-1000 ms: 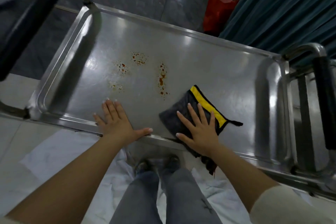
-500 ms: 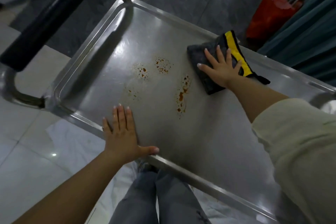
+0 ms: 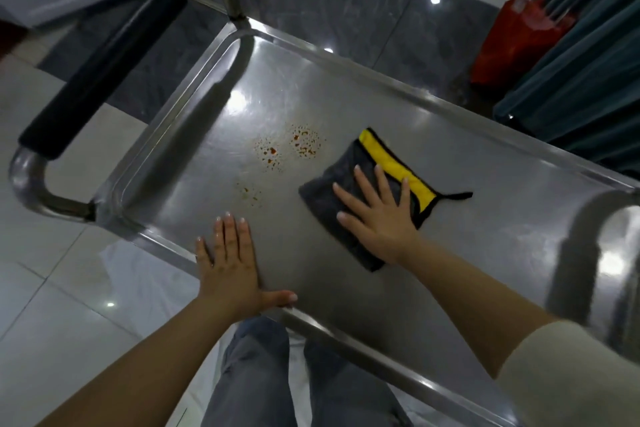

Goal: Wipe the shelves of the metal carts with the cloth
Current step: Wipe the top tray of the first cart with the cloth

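The right hand point(image 3: 377, 218) lies flat with fingers spread, pressing a folded dark grey cloth point(image 3: 346, 215) with a yellow band along one edge down on the top shelf point(image 3: 433, 163) of the metal cart, just right of a scatter of small orange-brown spots point(image 3: 294, 149). The left hand point(image 3: 230, 263) is flat too, fingers straight and together, palm on the shelf at its near rim with the thumb stuck out along the edge, holding nothing. The cart's black-sleeved handle point(image 3: 104, 66) runs across the left end, and a red bag point(image 3: 516, 35) sits on the dark floor next to a teal curtain point(image 3: 588, 55) beyond the far side.
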`<state>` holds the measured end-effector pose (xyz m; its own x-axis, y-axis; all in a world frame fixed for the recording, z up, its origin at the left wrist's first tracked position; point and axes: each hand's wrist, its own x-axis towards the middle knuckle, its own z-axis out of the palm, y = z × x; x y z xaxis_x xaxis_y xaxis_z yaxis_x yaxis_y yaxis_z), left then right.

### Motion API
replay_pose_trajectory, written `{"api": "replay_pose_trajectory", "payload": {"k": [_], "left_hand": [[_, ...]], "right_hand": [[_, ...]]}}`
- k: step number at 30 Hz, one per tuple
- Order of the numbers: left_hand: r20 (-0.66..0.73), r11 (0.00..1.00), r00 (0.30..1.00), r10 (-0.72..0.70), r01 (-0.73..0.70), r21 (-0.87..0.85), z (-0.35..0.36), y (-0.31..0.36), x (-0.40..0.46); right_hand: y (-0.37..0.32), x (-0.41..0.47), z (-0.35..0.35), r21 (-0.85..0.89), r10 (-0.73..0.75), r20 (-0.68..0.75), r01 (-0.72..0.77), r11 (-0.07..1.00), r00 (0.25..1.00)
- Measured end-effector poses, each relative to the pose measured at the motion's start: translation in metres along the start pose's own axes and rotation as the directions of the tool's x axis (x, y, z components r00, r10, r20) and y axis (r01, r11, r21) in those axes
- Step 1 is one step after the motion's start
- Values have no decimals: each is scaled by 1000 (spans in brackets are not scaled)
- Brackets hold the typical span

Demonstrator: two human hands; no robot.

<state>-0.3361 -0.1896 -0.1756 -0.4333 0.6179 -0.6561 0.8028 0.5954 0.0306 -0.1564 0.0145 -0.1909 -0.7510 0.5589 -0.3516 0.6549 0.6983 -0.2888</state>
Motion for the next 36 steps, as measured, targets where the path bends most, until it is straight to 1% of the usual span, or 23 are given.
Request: {"api": "replay_pose_trajectory", "payload": {"k": [2, 4, 7, 10, 12, 13, 15, 16, 18, 19, 20, 21, 22, 23, 26, 28, 29, 31, 33, 35, 36], "left_hand": [[-8, 1000, 1000, -2, 1, -14, -1, 1, 0], [-18, 1000, 1000, 1, -1, -15, 0, 2, 0], [-31, 1000, 999, 24, -24, -3, 2, -1, -2], [-52, 991, 990, 132, -130, 28, 2, -16, -2], [-55, 966, 966, 253, -249, 74, -2, -31, -4], [-54, 944, 945, 322, -316, 93, -4, -40, -4], [-56, 907, 906, 419, -414, 81, -11, -58, -4], [-72, 903, 900, 430, -426, 61, -16, -68, -1], [-132, 918, 908, 398, -394, 53, -27, -90, 10], [-161, 927, 913, 375, -369, 68, -34, -101, 18], [-183, 934, 916, 357, -346, 89, -42, -112, 29], [-194, 939, 920, 341, -325, 112, -50, -121, 41], [-195, 942, 923, 331, -310, 130, -58, -129, 54], [-192, 942, 925, 328, -305, 139, -65, -135, 66], [-211, 920, 897, 389, -366, 143, -75, -144, 93], [-243, 896, 863, 443, -423, 133, -71, -150, 99], [-274, 888, 844, 460, -442, 130, -67, -154, 99], [-353, 878, 807, 474, -465, 116, -59, -161, 97], [-402, 872, 783, 474, -481, 90, -55, -164, 97], [-415, 867, 774, 478, -492, 82, -55, -165, 97], [-417, 865, 772, 479, -496, 75, -55, -165, 97]], "right_hand": [[-17, -36, 21, -42, -37, -52, 35, 999, 998], [-34, -66, 40, -46, -61, -105, 56, 997, 993], [-49, -83, 54, -89, -49, -118, 38, 995, 992], [-51, -68, 48, -124, 23, -114, -37, 992, 993], [-52, -46, 38, -95, 155, -119, -167, 981, 981], [-55, -33, 33, -47, 251, -124, -258, 965, 960], [-67, -8, 24, 91, 458, -118, -450, 888, 881], [-76, 3, 21, 151, 547, -109, -531, 834, 830], [-98, 17, 21, 223, 674, -96, -644, 731, 732], [-110, 20, 23, 247, 710, -94, -675, 696, 698], [-122, 19, 27, 260, 728, -96, -689, 676, 679], [-133, 15, 32, 254, 728, -106, -689, 678, 677], [-144, 9, 38, 225, 708, -128, -674, 703, 695], [-155, 0, 45, 178, 667, -159, -643, 745, 728], [-177, -28, 66, 33, 466, -239, -472, 881, 852], [-177, -42, 75, -44, 331, -240, -351, 935, 913], [-172, -46, 76, -80, 283, -230, -308, 948, 931], [-159, -49, 74, -134, 217, -208, -247, 960, 954], [-148, -45, 68, -172, 180, -183, -211, 962, 967], [-141, -34, 59, -161, 207, -167, -234, 959, 964], [-138, -25, 54, -130, 259, -173, -283, 950, 950]]}}
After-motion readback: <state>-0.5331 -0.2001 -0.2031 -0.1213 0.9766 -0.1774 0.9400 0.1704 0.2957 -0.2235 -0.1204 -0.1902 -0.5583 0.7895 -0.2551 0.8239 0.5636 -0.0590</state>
